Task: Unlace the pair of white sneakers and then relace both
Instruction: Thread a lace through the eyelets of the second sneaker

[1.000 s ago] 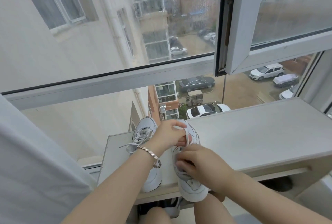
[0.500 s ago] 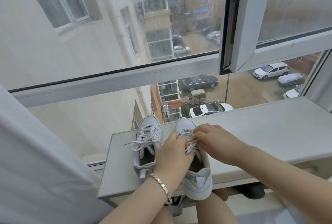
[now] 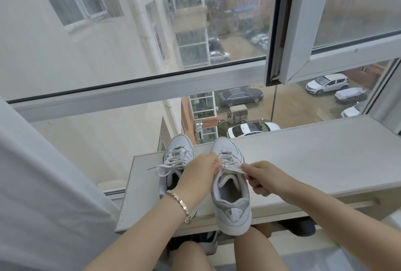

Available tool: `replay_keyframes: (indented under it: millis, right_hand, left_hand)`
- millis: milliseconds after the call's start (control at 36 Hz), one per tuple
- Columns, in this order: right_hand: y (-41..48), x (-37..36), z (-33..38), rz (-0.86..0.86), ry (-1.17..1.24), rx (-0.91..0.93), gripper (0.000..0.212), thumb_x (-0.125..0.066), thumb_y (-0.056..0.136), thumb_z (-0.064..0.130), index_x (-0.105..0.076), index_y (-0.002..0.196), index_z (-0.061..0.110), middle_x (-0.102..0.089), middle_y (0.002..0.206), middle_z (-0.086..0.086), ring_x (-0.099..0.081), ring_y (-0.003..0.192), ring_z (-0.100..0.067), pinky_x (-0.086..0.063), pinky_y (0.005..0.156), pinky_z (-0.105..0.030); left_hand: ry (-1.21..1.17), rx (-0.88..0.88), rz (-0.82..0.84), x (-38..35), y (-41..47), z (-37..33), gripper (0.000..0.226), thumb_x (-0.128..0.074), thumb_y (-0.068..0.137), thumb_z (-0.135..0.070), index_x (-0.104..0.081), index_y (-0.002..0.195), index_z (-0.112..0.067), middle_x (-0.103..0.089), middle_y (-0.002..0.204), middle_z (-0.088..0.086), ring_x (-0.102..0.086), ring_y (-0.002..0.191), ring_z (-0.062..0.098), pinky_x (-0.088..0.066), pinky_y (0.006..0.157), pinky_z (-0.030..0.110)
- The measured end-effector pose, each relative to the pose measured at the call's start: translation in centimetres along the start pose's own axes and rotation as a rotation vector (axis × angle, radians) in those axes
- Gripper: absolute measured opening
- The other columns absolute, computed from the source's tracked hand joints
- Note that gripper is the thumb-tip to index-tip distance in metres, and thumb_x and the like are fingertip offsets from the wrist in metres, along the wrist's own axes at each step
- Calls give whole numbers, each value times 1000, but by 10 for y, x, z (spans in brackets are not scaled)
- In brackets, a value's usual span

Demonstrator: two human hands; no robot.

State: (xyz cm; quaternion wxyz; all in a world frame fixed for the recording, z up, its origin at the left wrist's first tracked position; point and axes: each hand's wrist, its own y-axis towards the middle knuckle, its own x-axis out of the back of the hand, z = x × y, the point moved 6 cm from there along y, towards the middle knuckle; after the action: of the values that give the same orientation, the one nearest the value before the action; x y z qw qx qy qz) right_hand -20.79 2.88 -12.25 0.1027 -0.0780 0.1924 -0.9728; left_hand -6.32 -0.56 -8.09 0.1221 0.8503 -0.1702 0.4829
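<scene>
Two white sneakers stand side by side on a white shelf (image 3: 303,162) under the window (image 3: 152,90), with the toes pointing far, toward the glass. The right sneaker (image 3: 231,203) is the nearer one, and its heel hangs over the near edge of the shelf. The left sneaker (image 3: 176,151) stands just beside it on the left. It is laced, and its loose lace ends (image 3: 161,166) lie out to the left on the shelf.

Both hands work on the right sneaker. The right hand (image 3: 260,178) is closed, and its thumb and fingers pinch a flat piece of the lace (image 3: 234,168) just right of the tongue. The left hand (image 3: 199,176) comes from the left over the heel part of the left sneaker. Its fingers are curled on the lacing at the left side of the right sneaker and they grip the lace there. The fingertips are partly hidden. On the left wrist there is a metal bracelet (image 3: 180,202).

A pale curtain (image 3: 43,184) fills the near left. Behind the glass, far below, there are parked cars (image 3: 252,129).
</scene>
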Motion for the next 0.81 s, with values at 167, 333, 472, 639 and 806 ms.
replay_keyframes:
  millis: [167, 333, 472, 639, 806]
  right_hand:
    - [-11, 11, 18, -288, -650, -9, 38, -42, 97, 37, -56, 70, 14, -53, 67, -1, -51, 65, -17, -38, 56, -24]
    - [-44, -20, 59, -400, -835, 363, 38, -45, 94, 32, -58, 66, 9, -53, 67, -4, -49, 70, -19, -37, 63, -29]
    - [-17, -68, 42, -144, -1010, 133, 56, -45, 91, 48, -33, 51, 11, -33, 49, -3, -31, 46, -17, -24, 45, -27]
    - [2, -82, 44, -259, -1079, 151, 21, -53, 89, 27, -49, 76, 10, -57, 85, -7, -55, 84, -26, -33, 59, -22]
    - [-7, -70, 38, -319, -1100, 194, 27, -48, 87, 21, -33, 65, 23, -54, 86, 0, -45, 91, -25, -24, 71, -26]
  left_hand:
    - [-185, 179, -89, 13, -7, 7, 12, -58, 89, -23, -61, 79, -20, -61, 79, -3, -59, 73, 14, -45, 67, 26]
    - [218, 132, -537, 62, -46, 33, 39, -65, 80, -11, -56, 118, -9, -52, 118, 8, -46, 109, 27, -39, 89, 35]
    - [-158, 642, -187, 44, -59, 95, 34, -64, 83, -25, -47, 107, -8, -52, 107, 15, -54, 96, 32, -43, 78, 38]
    - [-593, 649, -149, 29, -64, 105, 17, -57, 81, 0, -63, 73, -13, -64, 70, 8, -57, 54, 18, -48, 53, 26]
    - [-682, 572, -123, 10, -64, 82, 27, -57, 76, 0, -68, 68, -23, -66, 65, 3, -61, 57, 16, -58, 55, 37]
